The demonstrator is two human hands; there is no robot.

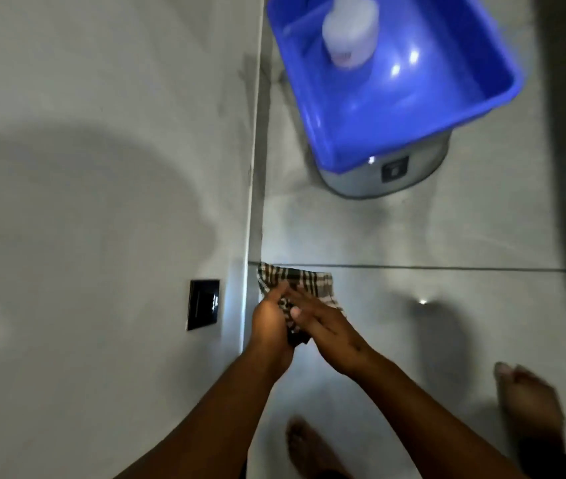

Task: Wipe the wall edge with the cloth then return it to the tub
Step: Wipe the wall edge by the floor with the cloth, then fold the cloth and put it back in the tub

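Observation:
A checked brown-and-white cloth (pixel 304 281) is held between both my hands, right beside the vertical wall edge (pixel 253 202). My left hand (pixel 271 323) grips its lower part from the left. My right hand (pixel 326 323) lies over it from the right, thumb on the fabric. The cloth's upper corner touches the wall edge. The blue tub (pixel 430 108) stands further ahead at the top of the view, with a white bottle (pixel 349 29) inside it.
The tub rests on a round grey bin (pixel 413 174). A black switch plate (pixel 203 304) is set in the grey wall, left of my hands. My two bare feet (pixel 530 402) stand on the tiled floor below.

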